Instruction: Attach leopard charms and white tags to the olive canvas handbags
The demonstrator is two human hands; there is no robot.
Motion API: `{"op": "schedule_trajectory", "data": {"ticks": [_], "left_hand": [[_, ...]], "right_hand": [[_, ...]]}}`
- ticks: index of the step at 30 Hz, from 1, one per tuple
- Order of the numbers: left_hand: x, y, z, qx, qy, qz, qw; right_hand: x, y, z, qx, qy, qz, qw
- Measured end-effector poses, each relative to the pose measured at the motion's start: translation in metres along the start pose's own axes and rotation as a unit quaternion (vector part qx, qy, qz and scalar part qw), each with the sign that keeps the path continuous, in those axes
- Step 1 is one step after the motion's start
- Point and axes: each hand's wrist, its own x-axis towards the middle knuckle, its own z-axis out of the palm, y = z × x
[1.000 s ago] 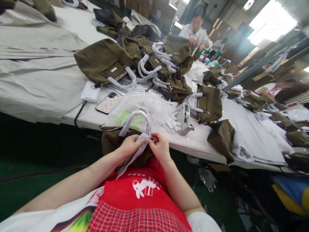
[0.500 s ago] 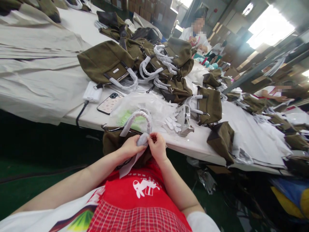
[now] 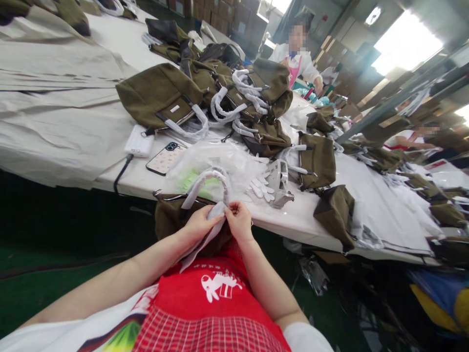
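Nearest, a red apron (image 3: 216, 274) printed with a white rabbit covers the wearer's front, and just past it an olive bag (image 3: 166, 215) sits at the near edge of the surface (image 3: 300, 215). The left hand (image 3: 201, 222) is curled with its thumb pressed down on a pale wrapping strip (image 3: 196, 252), whose loose tail trails back over the apron. Touching that strip beside it, the right hand (image 3: 239, 221) has its fingertips drawn together in a pinch. One wrapped handle (image 3: 223, 180) of the bag arches up just beyond both hands. Below, to the left, the floor (image 3: 73, 217) is dark green.

The surface, covered in white sheeting, runs diagonally away to the right. Along its near edge lie a white box (image 3: 138, 142) with a dark cable, a phone (image 3: 164, 157) in a patterned case, clear plastic (image 3: 208, 154) over something pale green, a cluster of white cut-outs (image 3: 261, 188) and a pale device (image 3: 280, 181). Behind them is a heap of olive bags (image 3: 157, 93) with wrapped handles; more are strewn along to the right.

Farther off, a co-worker (image 3: 293, 58) in white and pink stands across the surface. Stacked cartons (image 3: 238, 19) and a bright window (image 3: 406, 41) fill the background.
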Motion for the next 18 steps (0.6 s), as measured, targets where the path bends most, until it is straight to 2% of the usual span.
{"op": "schedule_trajectory", "data": {"ticks": [4, 10, 15, 18], "left_hand": [[0.004, -0.003, 0.002, -0.034, 0.009, -0.021, 0.999], [0.004, 0.0, -0.001, -0.022, 0.012, -0.021, 0.999], [0.002, 0.005, -0.001, 0.016, 0.009, -0.006, 1.0], [0.0, 0.007, 0.0, 0.047, 0.012, 0.008, 0.999]], "right_hand": [[0.001, -0.003, -0.005, 0.028, -0.021, 0.013, 0.999], [-0.001, -0.015, -0.026, 0.076, -0.064, 0.04, 0.994], [0.0, -0.016, -0.027, 0.002, -0.161, 0.056, 0.985], [0.007, -0.014, -0.023, -0.082, -0.183, 0.071, 0.977]]}}
